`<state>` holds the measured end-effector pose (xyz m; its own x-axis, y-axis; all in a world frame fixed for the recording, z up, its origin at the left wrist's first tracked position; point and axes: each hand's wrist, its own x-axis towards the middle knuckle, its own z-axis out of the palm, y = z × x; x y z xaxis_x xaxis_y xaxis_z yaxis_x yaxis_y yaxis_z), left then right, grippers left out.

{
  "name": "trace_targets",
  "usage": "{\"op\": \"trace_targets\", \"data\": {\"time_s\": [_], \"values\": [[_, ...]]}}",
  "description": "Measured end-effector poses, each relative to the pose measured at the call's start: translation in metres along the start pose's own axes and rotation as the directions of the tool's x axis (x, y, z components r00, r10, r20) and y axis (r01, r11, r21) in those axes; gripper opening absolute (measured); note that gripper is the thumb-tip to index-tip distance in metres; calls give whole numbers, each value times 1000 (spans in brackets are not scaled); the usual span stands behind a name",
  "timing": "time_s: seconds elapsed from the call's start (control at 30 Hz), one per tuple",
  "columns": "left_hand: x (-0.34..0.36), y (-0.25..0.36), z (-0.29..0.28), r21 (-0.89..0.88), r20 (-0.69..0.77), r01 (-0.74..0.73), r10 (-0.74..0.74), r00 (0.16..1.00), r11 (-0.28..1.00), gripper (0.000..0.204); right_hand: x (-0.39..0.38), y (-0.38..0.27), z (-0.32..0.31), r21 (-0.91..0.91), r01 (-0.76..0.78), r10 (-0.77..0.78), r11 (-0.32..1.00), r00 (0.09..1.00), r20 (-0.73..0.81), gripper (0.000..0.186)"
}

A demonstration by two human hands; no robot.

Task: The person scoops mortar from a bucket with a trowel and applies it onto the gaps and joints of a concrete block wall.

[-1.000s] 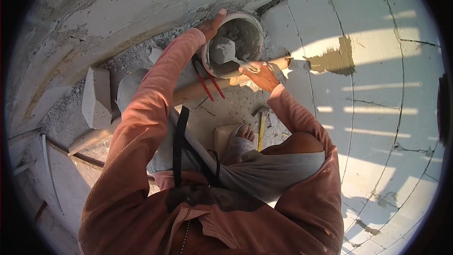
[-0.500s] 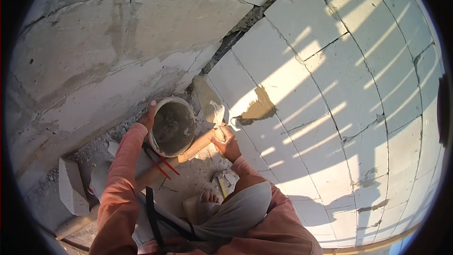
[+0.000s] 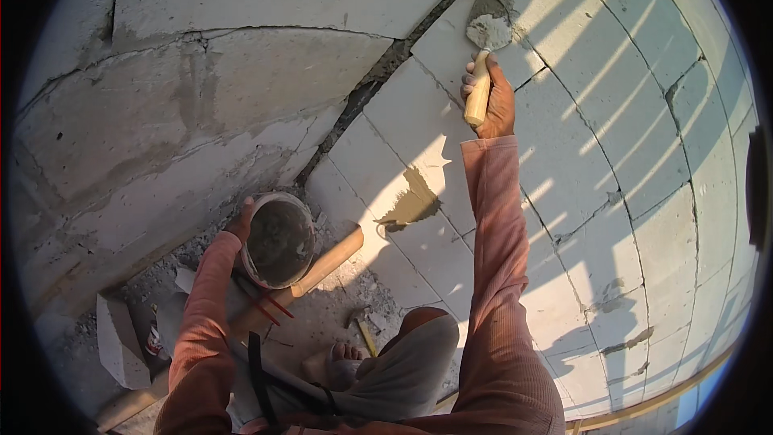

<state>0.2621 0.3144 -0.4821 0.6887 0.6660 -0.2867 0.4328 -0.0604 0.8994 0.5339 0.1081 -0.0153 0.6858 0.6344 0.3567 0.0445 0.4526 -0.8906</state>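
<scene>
Trowel: and here the trowel (image 3: pixel 481 72) is being held up, blade (image 3: pixel 489 31) foremost, at the block wall (image 3: pixel 572 153), near the dark corner gap (image 3: pixel 382 68); whether the wall is being touched cannot be told.
Handling: a light, stiff tool is being judged, likely weighted toward the smeared blade, where slipperiness is being suspected.
Handhold: the pale wooden handle is being favoured as the surest place.
Right hand: the handle is being gripped by the right hand (image 3: pixel 498 101), fingers wrapped around it.
Right arm: it is being held out nearly straight, well forward.
Left hand: the left hand (image 3: pixel 241 221) is being rested against the left rim of the bucket (image 3: pixel 279 282); its fingers being hidden, full closure cannot be told.
Bucket: grey mortar (image 3: pixel 278 242) is being contained, probably heavy.
Surroundings: a damp patch (image 3: pixel 412 201) is being sunlit; a wooden pole (image 3: pixel 330 262) is being seen just beside the bucket.
</scene>
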Motion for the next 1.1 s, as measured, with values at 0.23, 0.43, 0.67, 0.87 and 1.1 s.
{"op": "trace_targets", "data": {"time_s": [0.23,0.43,0.67,0.87,1.1], "values": [[5,-6,-8,-49,101,53,-48,994,997,109,-52,-8,9,141,-88,92,986,995,-27,30],[4,-3,-2,-2,103,-9,9,995,1000,111,-131,-8,2,-52,-129,124,990,988,-94,42],[4,-10,4,67,189,33,-45,981,997,107,-235,86,-35,-590,-527,474,613,841,-259,37],[8,-10,-9,18,193,-17,13,981,1000,102,-271,227,-84,-940,335,378,-64,880,288,45],[-14,7,-4,47,289,-64,48,956,997,102,-276,322,-68,-754,631,563,-181,695,447,34]]}}
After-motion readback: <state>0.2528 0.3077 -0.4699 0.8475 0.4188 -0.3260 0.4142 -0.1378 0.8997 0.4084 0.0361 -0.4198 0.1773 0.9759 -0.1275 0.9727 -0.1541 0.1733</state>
